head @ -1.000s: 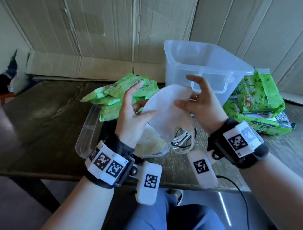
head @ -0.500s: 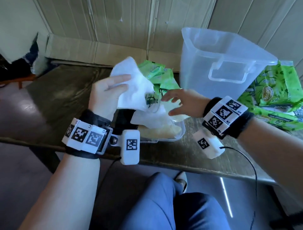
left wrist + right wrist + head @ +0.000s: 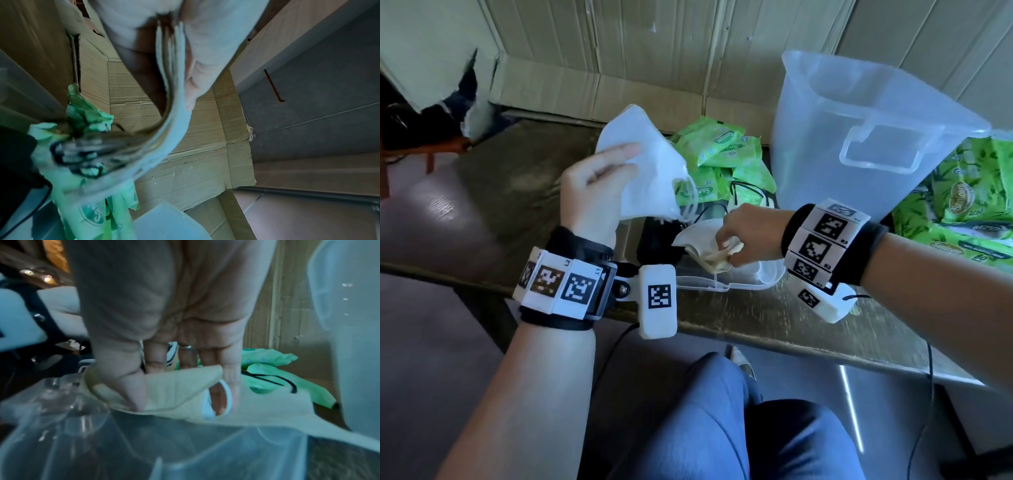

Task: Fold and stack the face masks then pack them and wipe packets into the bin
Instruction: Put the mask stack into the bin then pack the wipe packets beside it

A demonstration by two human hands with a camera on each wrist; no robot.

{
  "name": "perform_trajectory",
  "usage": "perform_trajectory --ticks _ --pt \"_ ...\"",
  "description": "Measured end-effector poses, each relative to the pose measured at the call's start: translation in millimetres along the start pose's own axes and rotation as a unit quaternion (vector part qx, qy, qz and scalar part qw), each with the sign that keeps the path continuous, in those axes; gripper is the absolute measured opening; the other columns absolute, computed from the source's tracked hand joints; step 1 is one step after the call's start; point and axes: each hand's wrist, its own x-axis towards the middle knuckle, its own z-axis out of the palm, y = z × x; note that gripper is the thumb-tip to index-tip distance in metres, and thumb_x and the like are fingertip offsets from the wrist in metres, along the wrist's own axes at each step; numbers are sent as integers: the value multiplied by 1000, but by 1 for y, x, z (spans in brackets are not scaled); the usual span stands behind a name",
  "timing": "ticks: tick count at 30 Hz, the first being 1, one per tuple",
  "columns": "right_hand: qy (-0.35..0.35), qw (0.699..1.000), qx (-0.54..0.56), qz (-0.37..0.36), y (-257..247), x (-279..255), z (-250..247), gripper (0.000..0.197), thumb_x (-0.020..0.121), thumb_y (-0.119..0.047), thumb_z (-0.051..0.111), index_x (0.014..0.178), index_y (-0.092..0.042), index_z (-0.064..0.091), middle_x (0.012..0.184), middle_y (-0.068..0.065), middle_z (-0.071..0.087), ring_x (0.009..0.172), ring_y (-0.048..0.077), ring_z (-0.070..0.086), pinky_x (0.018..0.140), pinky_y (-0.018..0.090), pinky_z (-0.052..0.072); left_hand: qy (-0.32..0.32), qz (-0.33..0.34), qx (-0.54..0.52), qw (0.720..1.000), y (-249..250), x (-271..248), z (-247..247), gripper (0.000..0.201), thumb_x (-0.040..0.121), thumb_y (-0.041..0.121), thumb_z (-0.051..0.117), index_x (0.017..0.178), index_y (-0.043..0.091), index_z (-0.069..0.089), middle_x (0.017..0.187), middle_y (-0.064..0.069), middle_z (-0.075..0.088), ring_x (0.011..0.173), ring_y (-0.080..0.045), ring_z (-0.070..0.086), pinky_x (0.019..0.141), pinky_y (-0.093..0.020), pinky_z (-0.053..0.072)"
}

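My left hand holds a stack of folded white face masks raised above the table, thumb behind and fingers in front. In the left wrist view the stack's layered edges run between thumb and fingers, with ear loops dangling below. My right hand reaches down into a clear lid at the table's front edge and pinches a cream face mask. The right wrist view shows thumb and fingers closed on that cream mask. Small green wipe packets lie behind the hands.
A tall clear plastic bin stands at the back right. Large green wipe packs lie right of it. Black ear loops lie among the small packets. Cardboard lines the wall behind the dark wooden table.
The right hand let go of the white mask, dropped to the lid and pinched the cream mask. The left hand carried the white masks up and to the left.
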Motion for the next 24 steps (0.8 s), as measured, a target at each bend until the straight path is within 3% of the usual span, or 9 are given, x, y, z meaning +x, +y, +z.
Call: perform_trajectory --ticks 2,6,8,11,14,16,19,21,24 --pt "13 1000 26 4 4 0 -1 23 88 -21 54 103 -8 65 85 0 60 97 21 57 70 20 36 2 -6 3 1000 -2 0 0 27 82 -3 60 91 20 69 91 11 66 78 9 58 76 -6 43" --pt "81 978 161 105 22 -7 -10 20 91 -26 53 77 -13 57 82 3 59 84 24 54 65 28 41 -5 -13 12 1000 -4 0 1 26 82 -4 58 93 17 69 90 14 67 77 13 59 74 -4 42" --pt "185 933 257 172 31 -19 -21 23 90 -28 56 72 -14 54 71 5 51 71 21 46 56 27 32 -19 -16 18 1000 -6 -2 4 24 84 -3 58 93 17 70 91 15 67 79 13 60 75 -4 41" --pt "383 830 345 214 39 -42 -35 22 85 -19 60 72 -2 57 62 8 44 61 18 37 50 28 24 -72 -18 13 997 -6 -10 20 24 85 0 59 84 20 71 90 17 69 86 10 61 79 -5 42" --pt "485 771 351 219 35 -59 -33 19 82 -19 61 68 -8 55 58 6 47 58 16 38 49 22 28 -151 -22 4 988 -2 -25 51 13 85 9 61 86 17 72 89 15 71 86 12 61 76 -1 40" --pt "511 766 330 207 29 -64 -26 19 78 -23 64 67 -9 57 59 3 50 59 11 40 51 17 29 -212 -32 25 976 2 -37 71 21 87 27 58 97 15 72 94 5 69 84 10 60 77 -4 40" --pt "475 809 312 152 21 -68 -10 17 80 -25 65 78 -8 66 83 1 61 76 10 53 64 11 35 -273 -89 -20 958 9 -50 95 29 83 48 53 80 29 75 83 4 70 86 -10 65 82 -27 47" --pt "444 829 327 94 21 -72 1 31 84 -33 53 87 -7 71 102 2 64 93 11 58 80 10 39 -258 -91 -41 961 10 -54 104 32 92 34 54 69 22 73 66 7 69 70 -4 65 66 -15 48" --pt "426 813 393 62 26 -83 7 35 89 -23 43 95 -4 71 108 2 63 103 15 58 91 22 43 -211 -80 1 974 3 -56 109 24 85 12 64 62 14 65 48 10 59 50 -2 54 51 -13 41"
